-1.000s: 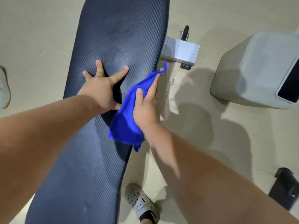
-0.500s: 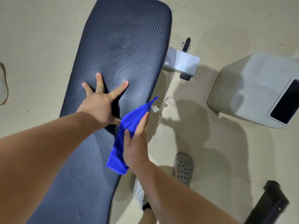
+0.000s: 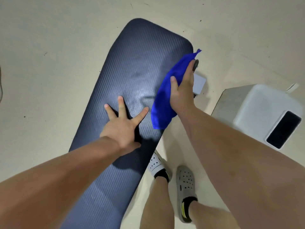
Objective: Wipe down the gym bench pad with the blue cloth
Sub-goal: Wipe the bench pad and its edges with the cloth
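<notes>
**Right-edge wipe: hazards and orientation**

The left hand [image 3: 123, 124] lies flat on the gym bench pad [image 3: 142, 55] with fingers straight and spread. It holds nothing and braces the upper body. The blue cloth [image 3: 165, 100] is at the pad's right edge, about midway along the visible length, part on the top face and part hanging over the side. The right hand [image 3: 181, 91] holds it there, thumb on top and fingers along the outer side, with the cloth apparently pinched between them.

Hazards, as judged:
- Braced palm slips. Cause: the textured surface near it shows a sheen that may be moisture.
- Cloth drops. Cause: most of it trails loose below the palm, and only the thumb-and-finger hold retains it at the edge.
- Area under the left hand is missed. Cause: the hand covers that patch.
- Knuckles strike the white bracket [image 3: 199, 85]. Cause: it sits just beside the right hand, below the pad edge.

Orientation: the pad's long axis runs from lower left, nearest the person, to its rounded far end at upper centre. The cloth is bunched into a long fold roughly parallel to the pad's right edge, with its free tip pointing past the fingertips toward the far end.
</notes>
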